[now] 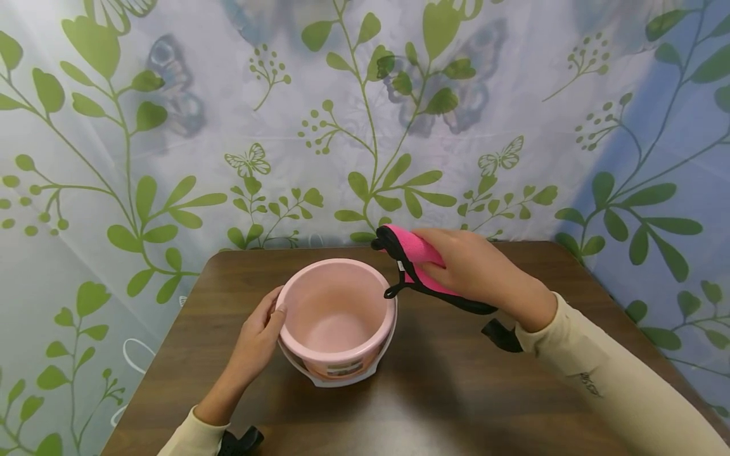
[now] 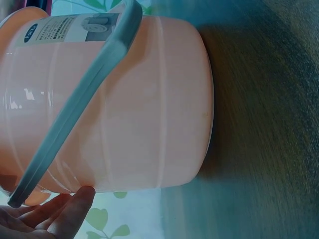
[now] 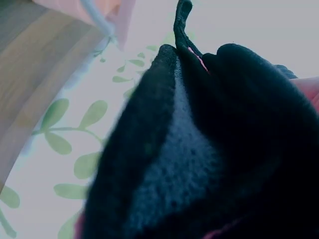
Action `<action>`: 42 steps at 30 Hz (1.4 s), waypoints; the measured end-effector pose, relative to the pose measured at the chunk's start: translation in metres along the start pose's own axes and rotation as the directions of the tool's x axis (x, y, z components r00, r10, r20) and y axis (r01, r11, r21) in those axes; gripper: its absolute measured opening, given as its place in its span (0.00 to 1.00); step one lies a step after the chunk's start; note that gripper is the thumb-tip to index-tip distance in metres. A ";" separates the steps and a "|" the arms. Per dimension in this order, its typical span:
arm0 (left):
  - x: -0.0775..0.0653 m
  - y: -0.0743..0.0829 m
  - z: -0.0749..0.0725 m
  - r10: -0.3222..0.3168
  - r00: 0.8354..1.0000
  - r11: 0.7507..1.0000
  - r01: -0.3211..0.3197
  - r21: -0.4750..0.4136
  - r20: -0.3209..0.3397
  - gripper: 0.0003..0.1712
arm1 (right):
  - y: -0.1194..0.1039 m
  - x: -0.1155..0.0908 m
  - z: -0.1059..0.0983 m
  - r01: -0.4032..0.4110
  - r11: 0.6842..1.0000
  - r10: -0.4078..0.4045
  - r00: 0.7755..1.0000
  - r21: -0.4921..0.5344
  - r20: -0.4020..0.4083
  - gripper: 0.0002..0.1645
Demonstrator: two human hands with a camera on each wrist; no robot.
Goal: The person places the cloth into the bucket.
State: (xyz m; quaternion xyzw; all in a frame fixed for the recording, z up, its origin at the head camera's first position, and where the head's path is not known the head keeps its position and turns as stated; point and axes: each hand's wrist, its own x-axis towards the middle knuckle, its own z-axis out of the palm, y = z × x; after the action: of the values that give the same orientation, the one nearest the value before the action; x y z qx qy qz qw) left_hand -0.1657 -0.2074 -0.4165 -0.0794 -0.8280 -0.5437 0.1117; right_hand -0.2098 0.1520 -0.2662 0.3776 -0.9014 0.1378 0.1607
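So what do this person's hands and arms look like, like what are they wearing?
The left hand and right hand are ungloved. The left sleeve and right sleeve are cream; the right one bears small dark lettering. A black piece shows by each cuff.

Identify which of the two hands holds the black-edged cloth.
The right hand: it grips the pink, black-edged cloth, whereas the left hand holds the pink bucket.

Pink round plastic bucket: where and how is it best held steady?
Probably by the left side of its rounded pink rim, coming from the left, thumb over the edge, fingers outside, as the left hand does. The bucket stands upright, rim uppermost, and the pale curved plastic handle hangs down on the near side.
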 end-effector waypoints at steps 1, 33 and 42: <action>0.000 0.000 0.000 -0.001 1.000 1.000 0.001 0.001 -0.001 0.26 | -0.002 0.002 0.000 0.009 1.000 -0.009 1.000 0.001 -0.001 0.26; 0.003 -0.003 -0.005 -0.035 0.999 0.999 0.034 0.031 0.015 0.26 | -0.062 0.067 0.040 0.143 0.990 -0.141 0.968 0.007 0.207 0.24; 0.004 -0.006 -0.004 -0.012 1.000 0.999 0.011 0.042 0.018 0.26 | -0.068 0.079 0.055 0.129 0.991 -0.129 0.944 0.022 0.305 0.24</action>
State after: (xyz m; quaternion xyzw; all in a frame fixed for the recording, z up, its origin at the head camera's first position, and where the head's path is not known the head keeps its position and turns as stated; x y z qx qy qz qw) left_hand -0.1704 -0.2137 -0.4186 -0.0772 -0.8408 -0.5259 0.1029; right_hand -0.2226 0.0355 -0.2761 0.4528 -0.8886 0.0676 0.0277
